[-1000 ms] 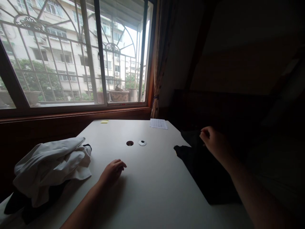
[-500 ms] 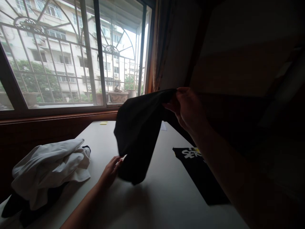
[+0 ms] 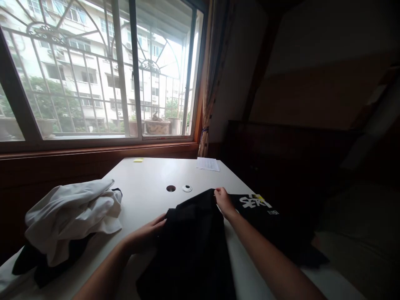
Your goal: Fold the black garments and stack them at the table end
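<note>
Black garment (image 3: 196,250), head view: at six o'clock, pinched at one by right hand (image 3: 225,203), touched at ten by left hand (image 3: 145,236), closure undeterminable. Judged unfinished: not flat. Laid out at four: printed garment (image 3: 265,214). Left crumpled at eight: white cloth (image 3: 75,214).

Likely a room in a home: tied curtain (image 3: 211,87) right of the window (image 3: 134,71), planter (image 3: 156,126) and apartment block (image 3: 70,68) beyond it, white table (image 3: 156,173) below it
</note>
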